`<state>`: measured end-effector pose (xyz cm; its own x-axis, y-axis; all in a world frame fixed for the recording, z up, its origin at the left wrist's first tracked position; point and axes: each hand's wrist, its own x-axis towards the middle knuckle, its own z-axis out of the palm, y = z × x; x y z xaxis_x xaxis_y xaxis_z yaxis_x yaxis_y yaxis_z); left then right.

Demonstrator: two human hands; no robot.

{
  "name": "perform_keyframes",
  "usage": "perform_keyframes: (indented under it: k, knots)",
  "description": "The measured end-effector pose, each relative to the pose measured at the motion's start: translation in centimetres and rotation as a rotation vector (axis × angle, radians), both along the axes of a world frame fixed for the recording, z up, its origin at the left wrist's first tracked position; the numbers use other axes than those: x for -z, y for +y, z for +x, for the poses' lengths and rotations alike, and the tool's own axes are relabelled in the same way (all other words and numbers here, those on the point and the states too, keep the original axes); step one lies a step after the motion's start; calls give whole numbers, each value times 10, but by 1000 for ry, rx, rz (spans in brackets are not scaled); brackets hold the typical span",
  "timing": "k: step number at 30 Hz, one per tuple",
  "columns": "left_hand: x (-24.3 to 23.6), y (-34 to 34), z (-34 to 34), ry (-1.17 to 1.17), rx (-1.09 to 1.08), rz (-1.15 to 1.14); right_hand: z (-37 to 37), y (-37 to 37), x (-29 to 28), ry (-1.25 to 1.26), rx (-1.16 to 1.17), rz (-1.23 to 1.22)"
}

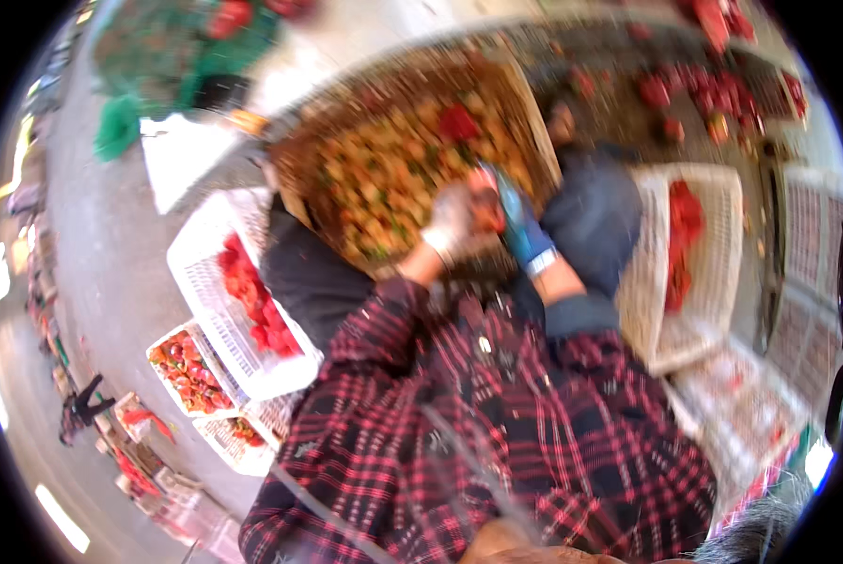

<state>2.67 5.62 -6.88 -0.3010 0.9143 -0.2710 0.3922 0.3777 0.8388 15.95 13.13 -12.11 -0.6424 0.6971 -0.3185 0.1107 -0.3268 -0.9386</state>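
**Two gloved hands meet on a red pepper over the sorting tray**

The picture is blurred by motion, so fine detail is lost.

At the near edge of the big wooden tray [525, 103], which is heaped with mixed red, orange and green peppers [393, 179], both hands come together. The left hand [452, 224], in a whitish glove, and the right hand [520, 226], in a blue glove, close from either side on one red pepper [486, 211]. That pepper sits between the two palms, just above the tray's near rim. The left fingers curl round its left side in a grasp; the right fingers wrap its right side, though the blur hides exactly how tightly each finger presses. Both forearms rise toward the tray from sleeves of a red-and-black plaid shirt [497, 423].

One larger red pepper [457, 122] lies on top of the heap, further into the tray than the hands.

Left of the tray, a white slatted crate [196, 258] holds a row of red peppers, and beyond it, further left, a smaller box [188, 371] carries reddish-orange ones. Right of the tray stands another white crate [713, 254] with a strip of red peppers down its middle. Past the tray's far right corner, loose red peppers [694, 94] lie scattered on the ground. Beyond the tray's far left corner a green bag [121, 122] rests on the grey floor [111, 244].
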Motion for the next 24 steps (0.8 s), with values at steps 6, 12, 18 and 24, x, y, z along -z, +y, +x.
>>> perform_keyframes:
  k: [6, 12, 18, 24]
  knots:
    - [32, -18, -33, -187, 300, 82, -23, -6, 28, 126, 150, -538]
    - [-25, -48, -81, -932, -82, 68, -39, -4, -42, 303, 35, -424]
    - [30, -88, -107, 50, -156, -290, 67, 85, -93, 512, 425, -377]
    - [-3, -58, -123, 271, -128, -130, 284, 151, -209, -461, 739, 800]
